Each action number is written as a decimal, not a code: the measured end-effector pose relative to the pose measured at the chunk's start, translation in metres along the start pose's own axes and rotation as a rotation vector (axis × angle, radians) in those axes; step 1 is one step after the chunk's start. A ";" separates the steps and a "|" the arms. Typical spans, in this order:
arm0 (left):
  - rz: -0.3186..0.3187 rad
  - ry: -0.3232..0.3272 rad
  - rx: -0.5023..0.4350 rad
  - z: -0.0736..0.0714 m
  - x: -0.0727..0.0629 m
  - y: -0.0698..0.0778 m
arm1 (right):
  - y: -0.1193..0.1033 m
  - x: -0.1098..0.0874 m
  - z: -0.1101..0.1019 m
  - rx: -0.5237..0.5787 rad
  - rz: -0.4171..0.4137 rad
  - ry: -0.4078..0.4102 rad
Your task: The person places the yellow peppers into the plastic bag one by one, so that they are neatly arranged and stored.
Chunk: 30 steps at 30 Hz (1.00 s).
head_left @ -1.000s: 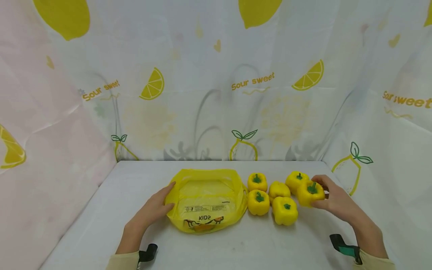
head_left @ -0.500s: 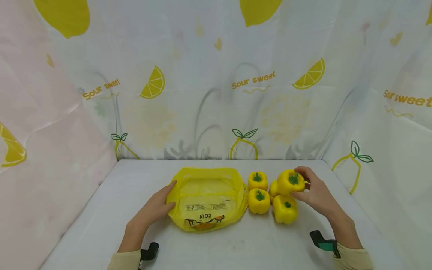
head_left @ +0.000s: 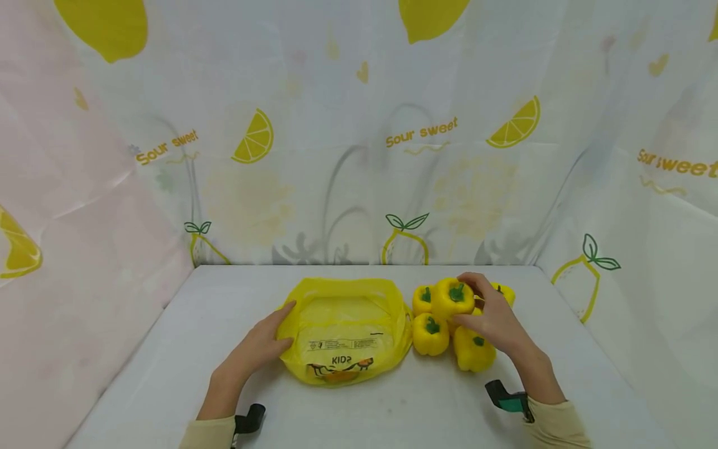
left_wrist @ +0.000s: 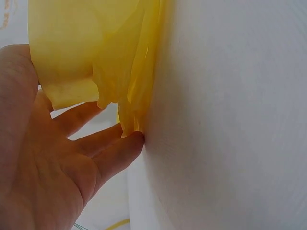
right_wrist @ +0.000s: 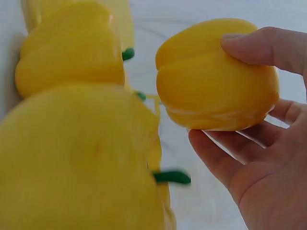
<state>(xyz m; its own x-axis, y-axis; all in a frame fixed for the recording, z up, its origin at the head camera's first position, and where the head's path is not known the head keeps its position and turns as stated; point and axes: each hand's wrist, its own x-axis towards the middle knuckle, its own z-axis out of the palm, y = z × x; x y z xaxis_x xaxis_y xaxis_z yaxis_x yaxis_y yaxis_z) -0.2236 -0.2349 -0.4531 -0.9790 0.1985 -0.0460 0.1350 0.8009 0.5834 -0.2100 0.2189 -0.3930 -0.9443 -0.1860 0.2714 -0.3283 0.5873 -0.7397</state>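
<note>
A yellow bell pepper [head_left: 449, 300] with a green stem is gripped by my right hand [head_left: 496, 318], thumb on one side and fingers on the other. In the right wrist view this held pepper [right_wrist: 216, 76] hangs apart from the neighbouring peppers. My left hand [head_left: 255, 342] rests against the left side of a yellow plastic bag [head_left: 348, 287], which lies with its mouth spread and the print "KIDS" showing. The left wrist view has the fingers [left_wrist: 115, 153] spread along the bag's side [left_wrist: 72, 52], not curled round it.
Several more yellow peppers stand right of the bag, including a front pepper [head_left: 430, 344], another front pepper [head_left: 473, 358] and a back right pepper [head_left: 506, 292]. The white table [head_left: 381, 411] meets a lemon-print cloth [head_left: 359, 187] at the back and sides.
My right hand has carried the held pepper leftward and slightly up, over the other peppers toward the bag. The left hand and the bag have stayed in place.
</note>
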 end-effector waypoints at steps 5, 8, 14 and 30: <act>0.018 0.013 0.018 0.001 0.001 -0.002 | -0.011 0.008 0.014 0.035 -0.021 -0.020; 0.013 0.015 0.016 0.002 0.000 -0.002 | -0.015 0.014 0.025 0.038 -0.023 -0.035; -0.026 0.006 0.004 0.005 0.000 0.001 | -0.021 0.025 0.049 0.096 -0.047 -0.064; -0.033 0.015 -0.008 0.007 0.001 0.000 | -0.046 0.040 0.120 0.128 0.044 -0.098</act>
<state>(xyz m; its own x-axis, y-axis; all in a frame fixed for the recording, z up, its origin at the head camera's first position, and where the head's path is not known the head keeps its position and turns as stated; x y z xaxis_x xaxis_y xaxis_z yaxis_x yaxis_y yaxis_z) -0.2234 -0.2308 -0.4587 -0.9852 0.1629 -0.0533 0.1009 0.8023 0.5884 -0.2357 0.0900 -0.4217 -0.9532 -0.2425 0.1804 -0.2812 0.4928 -0.8234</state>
